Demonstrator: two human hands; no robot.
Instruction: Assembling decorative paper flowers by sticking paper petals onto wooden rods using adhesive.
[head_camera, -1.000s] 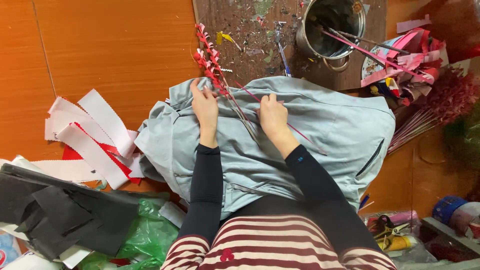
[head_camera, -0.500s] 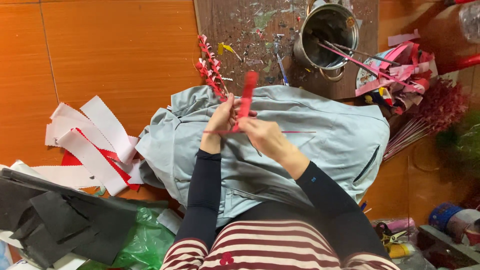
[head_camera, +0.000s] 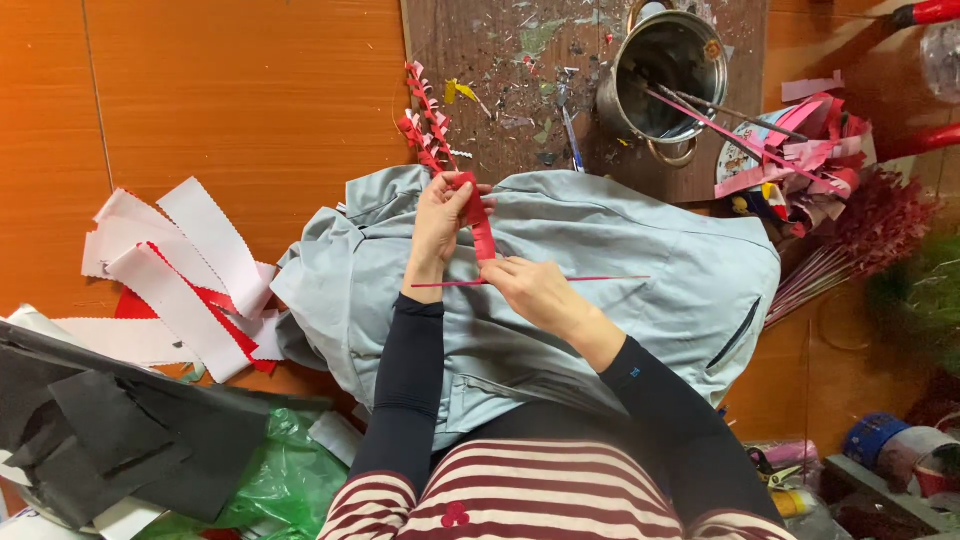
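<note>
Red paper strip (head_camera: 480, 222) pinched betw. both hands, over grey jacket (head_camera: 640, 270) on lap.

Strip hangs near-vertical: top end under left hand (head_camera: 440, 215) thumb & fingers pressed together on it, lower end pinched by right hand (head_camera: 535, 290) fingertips. Thin pink stick (head_camera: 600, 279) lies horiz. across jacket, passing thru right-hand grip. Red spiky paper sprig (head_camera: 425, 120) just above left hand, on paint-flecked board (head_camera: 520, 60). Metal pot (head_camera: 665, 75) w/ sticks at upper right; pile of pink paper scraps (head_camera: 810, 150) beside it. White & red zigzag-edged strips (head_camera: 180, 270) on orange floor (head_camera: 230, 90) to left; black sheets (head_camera: 90, 430) & green bag (head_camera: 285, 480) lower left.
</note>
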